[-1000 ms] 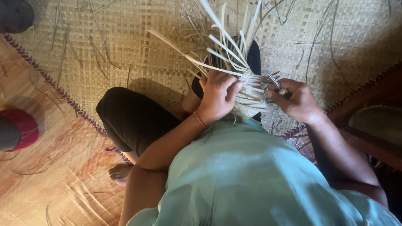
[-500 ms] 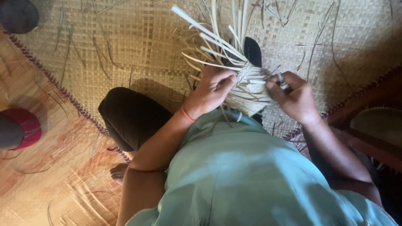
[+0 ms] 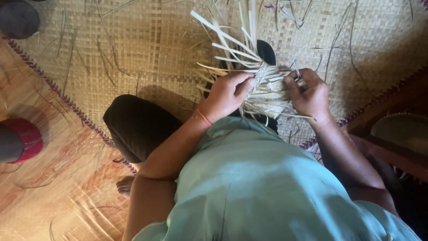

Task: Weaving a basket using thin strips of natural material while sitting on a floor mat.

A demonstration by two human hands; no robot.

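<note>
**Hands at work on a half-woven basket**

Fingers of the left hand (image 3: 228,93) curl shut around the side of a half-woven basket (image 3: 266,91) of pale flat strips, just above the middle of the frame. An orange band (image 3: 203,117) circles that wrist. To its right, the right hand (image 3: 310,94) pinches a thin dark tool (image 3: 296,68) between thumb and fingertips, closed on it, with the tool's tip at the weave. Loose strip ends (image 3: 223,36) fan up and to the left from the basket toward the top edge. Below the hands, a pale green shirt (image 3: 267,187) fills the lower centre, and a bent knee in dark cloth (image 3: 138,125) lies to the left. Under everything spreads a woven mat (image 3: 133,44) with a purple-stitched border. A red object (image 3: 24,138) sits at the left edge, and dark wooden furniture (image 3: 392,134) stands at the right.
</note>
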